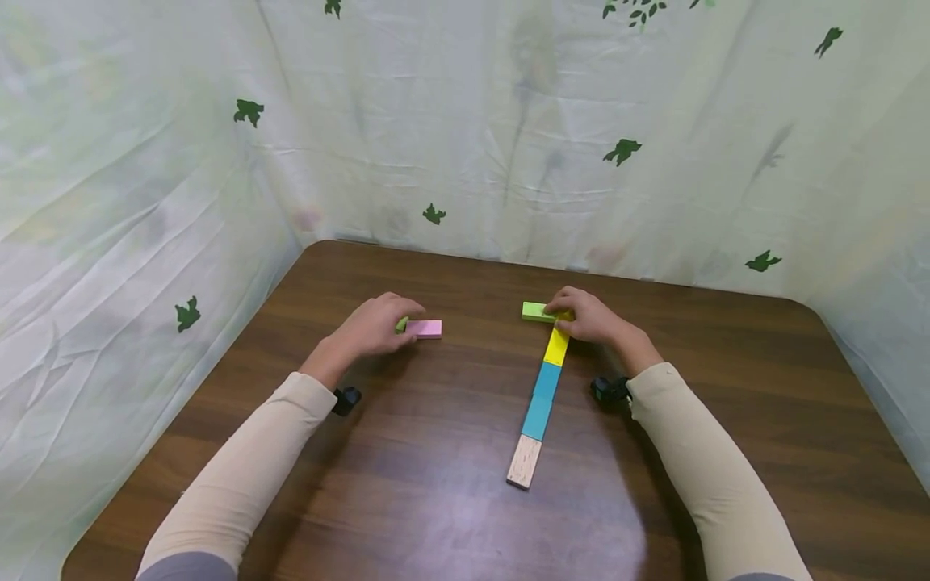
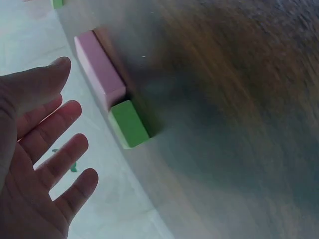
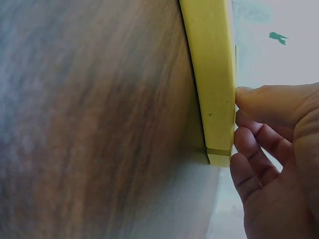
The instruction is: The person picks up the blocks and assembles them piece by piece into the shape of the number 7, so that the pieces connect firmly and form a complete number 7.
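My left hand [image 1: 374,324] is above the left part of the table, beside a pink block [image 1: 425,329] and a green block [image 2: 130,124] lying end to end. Its fingers are spread and loosely bent, apart from both blocks in the left wrist view. My right hand [image 1: 592,315] is at the far end of a row of blocks. Thumb and fingertips pinch the far yellow block [image 1: 564,316], mostly hidden under the hand. A light green block [image 1: 536,311] lies crosswise to its left, by the index finger. In the right wrist view the thumb touches a yellow block's edge [image 3: 212,89].
Toward me the row continues with a yellow block [image 1: 556,347], two blue blocks [image 1: 542,399] and a plain wooden block [image 1: 524,462]. The brown table [image 1: 436,500] has rounded far corners. A pale curtain [image 1: 479,137] with green prints hangs behind and beside it.
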Action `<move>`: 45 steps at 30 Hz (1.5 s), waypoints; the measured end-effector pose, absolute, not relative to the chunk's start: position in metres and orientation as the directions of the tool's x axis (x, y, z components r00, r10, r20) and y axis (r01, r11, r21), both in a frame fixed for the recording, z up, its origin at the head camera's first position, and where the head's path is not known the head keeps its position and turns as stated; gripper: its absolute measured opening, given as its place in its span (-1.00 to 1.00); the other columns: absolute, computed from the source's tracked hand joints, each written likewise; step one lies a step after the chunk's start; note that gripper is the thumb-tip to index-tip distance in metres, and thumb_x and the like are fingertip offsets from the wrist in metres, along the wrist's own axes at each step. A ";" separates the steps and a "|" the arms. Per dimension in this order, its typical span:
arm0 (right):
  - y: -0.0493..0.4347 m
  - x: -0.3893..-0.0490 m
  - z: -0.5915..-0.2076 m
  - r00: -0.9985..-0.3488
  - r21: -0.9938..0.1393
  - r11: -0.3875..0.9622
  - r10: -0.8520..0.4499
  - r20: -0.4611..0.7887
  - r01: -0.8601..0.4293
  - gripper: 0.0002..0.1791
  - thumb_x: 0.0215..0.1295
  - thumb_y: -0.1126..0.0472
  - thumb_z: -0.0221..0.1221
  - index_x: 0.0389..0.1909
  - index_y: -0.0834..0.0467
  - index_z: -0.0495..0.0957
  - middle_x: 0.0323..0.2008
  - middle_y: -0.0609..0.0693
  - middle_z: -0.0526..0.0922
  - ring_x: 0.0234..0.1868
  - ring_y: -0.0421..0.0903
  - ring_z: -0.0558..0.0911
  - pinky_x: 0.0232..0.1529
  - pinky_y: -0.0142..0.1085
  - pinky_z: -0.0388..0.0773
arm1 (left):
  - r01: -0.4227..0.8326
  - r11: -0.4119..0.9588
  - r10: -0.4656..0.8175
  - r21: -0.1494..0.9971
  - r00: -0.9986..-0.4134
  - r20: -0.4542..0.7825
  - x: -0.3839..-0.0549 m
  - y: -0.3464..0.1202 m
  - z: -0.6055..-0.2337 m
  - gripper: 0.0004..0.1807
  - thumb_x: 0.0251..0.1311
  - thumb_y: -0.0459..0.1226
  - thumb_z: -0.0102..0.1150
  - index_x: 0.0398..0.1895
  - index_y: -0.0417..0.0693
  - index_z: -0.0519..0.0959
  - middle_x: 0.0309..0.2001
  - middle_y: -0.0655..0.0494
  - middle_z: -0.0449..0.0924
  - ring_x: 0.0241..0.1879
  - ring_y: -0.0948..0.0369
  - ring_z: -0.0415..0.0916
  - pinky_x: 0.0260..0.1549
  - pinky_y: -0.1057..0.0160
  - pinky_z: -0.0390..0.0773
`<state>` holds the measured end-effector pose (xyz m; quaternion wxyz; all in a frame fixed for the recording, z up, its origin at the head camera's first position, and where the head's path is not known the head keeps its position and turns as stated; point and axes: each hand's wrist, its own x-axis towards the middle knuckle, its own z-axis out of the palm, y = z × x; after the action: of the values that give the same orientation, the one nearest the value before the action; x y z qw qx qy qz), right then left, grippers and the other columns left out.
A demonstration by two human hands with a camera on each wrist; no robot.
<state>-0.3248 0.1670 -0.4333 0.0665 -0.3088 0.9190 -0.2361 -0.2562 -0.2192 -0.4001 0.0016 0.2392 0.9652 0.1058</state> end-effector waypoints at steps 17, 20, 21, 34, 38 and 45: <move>0.166 -0.323 -0.431 -0.805 -0.470 0.708 -0.593 0.010 -0.528 -0.62 0.30 0.36 0.12 0.12 0.22 0.62 0.09 0.18 0.53 0.10 0.14 0.49 0.19 0.06 0.47 | 0.486 0.867 0.488 0.114 -0.873 0.010 -0.271 -0.213 -0.409 -0.67 0.20 -0.19 0.31 0.01 -0.11 0.68 0.00 -0.02 0.69 0.09 -0.02 0.50 0.11 -0.04 0.50; 0.166 -0.323 -0.431 -0.805 -0.472 0.707 -0.593 0.012 -0.527 -0.62 0.30 0.36 0.12 0.13 0.22 0.62 0.10 0.19 0.53 0.11 0.14 0.49 0.19 0.06 0.47 | 0.470 0.876 0.474 0.113 -0.880 -0.018 -0.274 -0.211 -0.410 -0.67 0.23 -0.20 0.29 0.02 -0.12 0.68 0.01 -0.03 0.68 0.08 -0.01 0.50 0.12 -0.02 0.50; 0.166 -0.323 -0.431 -0.804 -0.469 0.706 -0.595 0.013 -0.531 -0.62 0.31 0.36 0.12 0.13 0.23 0.61 0.10 0.19 0.53 0.11 0.14 0.49 0.19 0.06 0.47 | 0.469 0.876 0.474 0.111 -0.880 -0.022 -0.275 -0.211 -0.410 -0.68 0.23 -0.21 0.28 0.02 -0.13 0.68 0.01 -0.04 0.68 0.08 -0.01 0.50 0.12 -0.02 0.50; 0.165 -0.322 -0.431 -0.799 -0.463 0.706 -0.601 0.006 -0.535 -0.63 0.31 0.35 0.13 0.13 0.23 0.62 0.09 0.19 0.53 0.12 0.15 0.49 0.21 0.07 0.46 | 0.471 0.877 0.474 0.094 -0.881 -0.013 -0.291 -0.189 -0.414 -0.70 0.28 -0.19 0.20 0.02 -0.07 0.69 0.02 -0.01 0.68 0.08 -0.01 0.50 0.08 -0.07 0.47; 0.164 -0.322 -0.431 -0.801 -0.465 0.709 -0.599 0.002 -0.530 -0.63 0.32 0.34 0.12 0.13 0.22 0.61 0.10 0.18 0.53 0.13 0.15 0.48 0.22 0.08 0.44 | 0.466 0.877 0.470 0.118 -0.883 -0.004 -0.297 -0.181 -0.416 -0.70 0.30 -0.19 0.18 0.03 -0.06 0.68 0.02 0.00 0.66 0.08 0.00 0.52 0.10 -0.06 0.48; 0.166 -0.322 -0.432 -0.802 -0.462 0.710 -0.597 0.005 -0.531 -0.62 0.32 0.35 0.11 0.14 0.22 0.61 0.11 0.18 0.52 0.13 0.15 0.47 0.22 0.08 0.44 | 0.454 0.853 0.471 0.257 -0.882 -0.007 -0.307 -0.166 -0.421 -0.70 0.31 -0.23 0.18 0.06 -0.10 0.66 -0.03 -0.02 0.62 -0.04 0.06 0.54 0.10 0.06 0.51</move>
<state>-0.3224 0.1658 -0.4318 0.0724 -0.3059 0.9218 -0.2268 -0.3071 -0.1663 -0.4212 0.0348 0.2403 0.9620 0.1250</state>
